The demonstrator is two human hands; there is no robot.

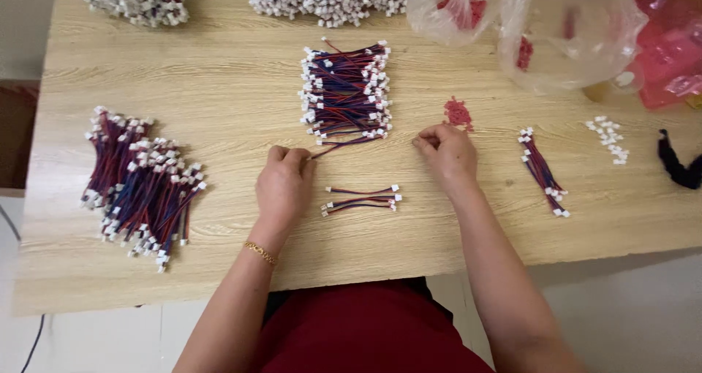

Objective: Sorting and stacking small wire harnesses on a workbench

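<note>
Mid-sort: both hands, left [284, 186] and right [446, 152], pinch one red-blue lead [344, 145] at six o'clock of the stack [346, 89]; next probably joins finished leads [362, 199].

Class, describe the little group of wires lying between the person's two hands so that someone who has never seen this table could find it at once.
Start at the wooden table and find the big stack of wires in its middle. Just below it, between the left hand and right hand, lie a few wires. Unlike the crowded piles around them, these are only a few, laid flat and sideways.
</note>
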